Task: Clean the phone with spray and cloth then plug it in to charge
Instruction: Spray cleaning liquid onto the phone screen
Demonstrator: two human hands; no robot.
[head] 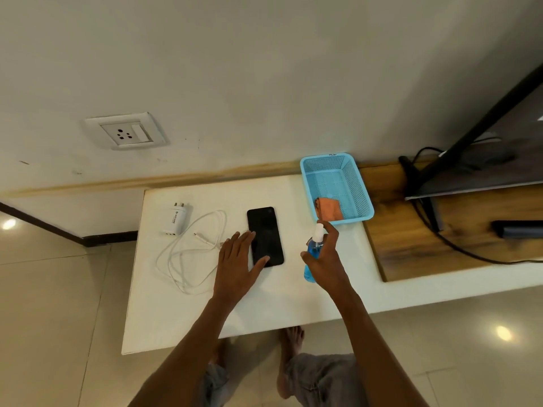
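Observation:
A black phone (264, 233) lies screen up in the middle of the white table (264, 304). My left hand (238, 259) rests flat at its left edge, fingers spread, thumb on the lower screen. My right hand (326, 259) grips a blue spray bottle (313, 251) with a white nozzle, just right of the phone, index finger on the nozzle top. An orange cloth (329, 209) lies in a light blue basket (352, 183) behind the bottle. A white charger adapter (175, 220) and coiled white cable (191, 254) lie left of the phone.
A wall socket (126, 133) sits on the wall above the table's left side. To the right stand a wooden surface (411, 245), a dark screen on a stand (470, 160), black cables and a dark remote (517, 229). My bare feet show below the table edge.

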